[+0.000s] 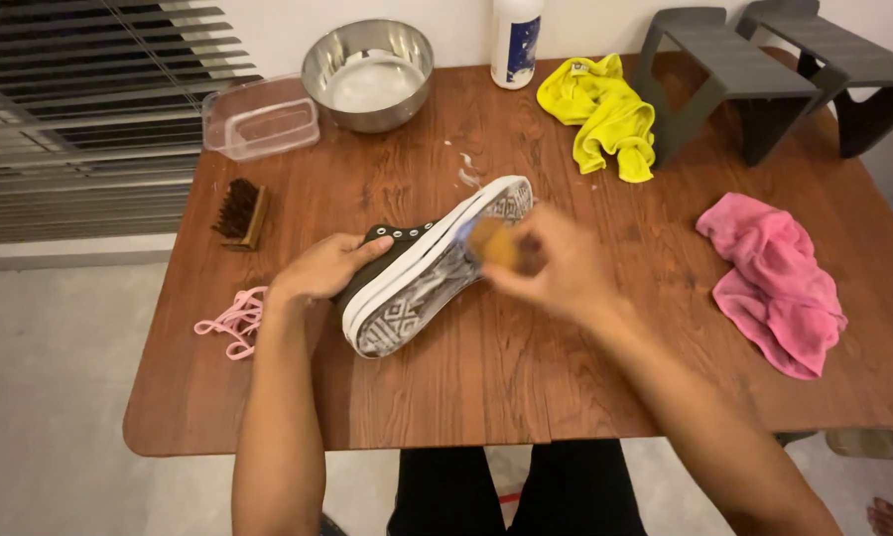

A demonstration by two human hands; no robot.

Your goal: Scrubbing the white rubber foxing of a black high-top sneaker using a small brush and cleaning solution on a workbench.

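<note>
left hand (322, 268) clamped on black sneaker (432, 263) lying sole-up mid-tabletop (526, 387) | right hand (541, 263) closed around blurred brush (488, 241) over sole | risk: shoe may skid on suds beside its toe; steel bowl (367, 71) behind could slosh

My glossy wood table (566, 377) carries a shiny steel bowl (367, 71), clear plastic box (260, 117), and soft cloth rags (774, 283).

Warm, even indoor light from above – soft sheen on the wooden surface (526, 387) and a glare patch in the steel bowl (368, 74). The right hand (551, 268) is motion-blurred – the rest stays sharp.
</note>
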